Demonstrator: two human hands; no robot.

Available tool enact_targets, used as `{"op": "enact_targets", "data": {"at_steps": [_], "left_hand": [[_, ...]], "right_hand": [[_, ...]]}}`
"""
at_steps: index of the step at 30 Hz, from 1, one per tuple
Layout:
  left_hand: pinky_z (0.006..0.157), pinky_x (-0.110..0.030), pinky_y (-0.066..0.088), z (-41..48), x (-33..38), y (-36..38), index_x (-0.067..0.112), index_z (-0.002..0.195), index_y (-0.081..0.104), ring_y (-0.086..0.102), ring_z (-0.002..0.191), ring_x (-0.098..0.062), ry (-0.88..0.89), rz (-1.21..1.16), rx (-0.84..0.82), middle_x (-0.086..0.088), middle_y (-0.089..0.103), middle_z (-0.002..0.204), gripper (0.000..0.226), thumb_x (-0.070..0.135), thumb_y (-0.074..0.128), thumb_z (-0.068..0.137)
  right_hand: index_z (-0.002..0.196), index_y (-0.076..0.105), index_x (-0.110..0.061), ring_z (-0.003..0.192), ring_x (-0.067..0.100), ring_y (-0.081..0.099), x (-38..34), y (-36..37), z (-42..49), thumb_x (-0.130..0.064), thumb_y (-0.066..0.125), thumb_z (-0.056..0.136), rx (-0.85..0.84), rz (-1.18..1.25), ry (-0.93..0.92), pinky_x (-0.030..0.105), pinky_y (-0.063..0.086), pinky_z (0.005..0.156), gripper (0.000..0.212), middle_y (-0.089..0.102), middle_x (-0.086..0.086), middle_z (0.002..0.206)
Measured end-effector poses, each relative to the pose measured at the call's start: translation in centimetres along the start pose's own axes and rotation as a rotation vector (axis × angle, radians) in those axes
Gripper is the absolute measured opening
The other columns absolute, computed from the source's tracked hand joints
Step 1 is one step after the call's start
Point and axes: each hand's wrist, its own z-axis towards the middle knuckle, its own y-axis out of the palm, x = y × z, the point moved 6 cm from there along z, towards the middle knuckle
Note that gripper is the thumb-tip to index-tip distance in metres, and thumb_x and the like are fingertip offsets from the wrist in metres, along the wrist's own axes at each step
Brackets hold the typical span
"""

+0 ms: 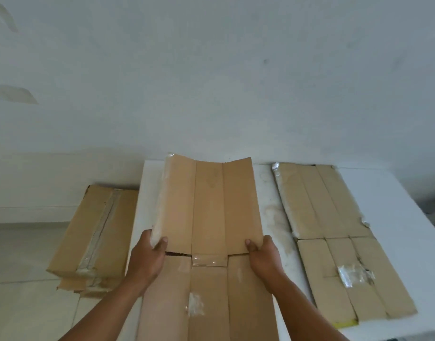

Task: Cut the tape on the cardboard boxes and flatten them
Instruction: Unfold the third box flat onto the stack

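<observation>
at frame centre my left hand [147, 254] and right hand [263, 254] held the cut cardboard box [209, 205] by its side edges, fingers [162, 243] pinching each, to fold it flat on the tabletop [396, 217].

Both hands [147, 254] grip opened box [209, 205]; table [396, 217]

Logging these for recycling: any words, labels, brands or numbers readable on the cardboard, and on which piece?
None readable anywhere.
Brown cardboard sheet held up: plain, clear tape only.
Flattened brown cardboard on the white table: no print.
Taped brown cardboard box on the floor: no print visible.
</observation>
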Motion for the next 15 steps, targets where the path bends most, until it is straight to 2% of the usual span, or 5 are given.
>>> {"op": "enact_targets", "data": {"at_steps": [4, 7, 10, 13, 15], "left_hand": [[0.080, -0.033, 0.052, -1.7, 4.7, 5.7, 0.020, 0.122, 0.050, 0.062, 0.094, -0.015, 0.050, -0.058, -0.163, -0.002, 0.065, 0.109, 0.017, 0.024, 0.048, 0.106], [0.073, -0.023, 0.047, -2.3, 8.7, 11.1, 0.021, 0.125, 0.046, 0.061, 0.096, -0.010, 0.088, -0.019, -0.270, -0.001, 0.063, 0.114, 0.018, 0.021, 0.044, 0.107], [0.071, -0.023, 0.048, -2.6, 12.6, 17.2, 0.022, 0.124, 0.044, 0.061, 0.094, -0.011, 0.099, 0.022, -0.316, -0.001, 0.062, 0.113, 0.018, 0.022, 0.045, 0.106], [0.069, -0.021, 0.048, -3.2, 15.4, 23.9, 0.021, 0.124, 0.045, 0.061, 0.092, -0.010, 0.064, 0.015, -0.320, 0.000, 0.062, 0.111, 0.018, 0.022, 0.046, 0.106], [0.067, -0.020, 0.046, -3.6, 16.5, 28.2, 0.021, 0.123, 0.046, 0.061, 0.092, -0.010, 0.034, 0.011, -0.313, 0.003, 0.062, 0.107, 0.017, 0.022, 0.046, 0.106]], "right_hand": [[0.098, 0.048, -0.013, 0.090, 0.025, 0.058, 1.9, -8.0, 2.2, -0.034, 0.058, 0.098, 0.088, -0.019, -0.038, 0.033, 0.044, 0.074, 0.023, 0.057, -0.001, 0.088], [0.097, 0.048, -0.010, 0.082, 0.023, 0.055, 4.4, -14.2, 4.9, -0.033, 0.060, 0.097, 0.140, -0.023, -0.033, 0.033, 0.042, 0.069, 0.026, 0.057, 0.002, 0.085], [0.100, 0.051, -0.011, 0.079, 0.019, 0.055, 7.4, -19.9, 8.3, -0.033, 0.063, 0.095, 0.173, -0.003, -0.019, 0.031, 0.042, 0.063, 0.026, 0.058, 0.001, 0.086], [0.108, 0.054, -0.015, 0.088, 0.024, 0.061, 11.0, -24.7, 12.6, -0.033, 0.067, 0.092, 0.179, 0.040, -0.001, 0.039, 0.052, 0.078, 0.028, 0.065, 0.005, 0.097], [0.116, 0.054, -0.016, 0.096, 0.026, 0.063, 13.1, -27.4, 15.5, -0.033, 0.067, 0.092, 0.168, 0.030, -0.015, 0.043, 0.053, 0.086, 0.032, 0.066, 0.004, 0.104]]}}
